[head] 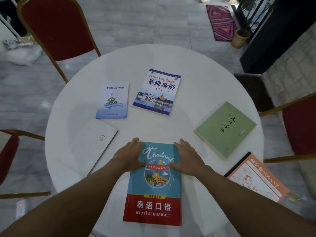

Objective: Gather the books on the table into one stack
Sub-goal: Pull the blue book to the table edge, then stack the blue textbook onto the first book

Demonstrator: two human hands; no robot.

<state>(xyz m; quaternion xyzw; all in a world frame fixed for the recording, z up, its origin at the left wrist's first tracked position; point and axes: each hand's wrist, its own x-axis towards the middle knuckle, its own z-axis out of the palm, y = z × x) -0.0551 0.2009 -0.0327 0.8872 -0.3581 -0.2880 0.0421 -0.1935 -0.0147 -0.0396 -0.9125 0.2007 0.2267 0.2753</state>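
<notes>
A teal and red "Thailand" book (153,187) lies flat at the near edge of the round white table (196,79). My left hand (130,154) grips its upper left edge and my right hand (185,157) grips its upper right edge, thumbs resting on the cover. Spread around it lie a white book (90,144) at the left, a pale blue booklet (112,100), a blue and white Thai textbook (157,92) at the middle back, a green book (225,130) at the right, and an orange book (254,180) hanging over the right edge.
Red padded chairs with gold frames stand at the back left (56,26), left (8,151) and right (301,127). A dark stool (253,89) sits by the table's right side. A potted plant (241,36) and pink rug (220,23) are on the floor behind.
</notes>
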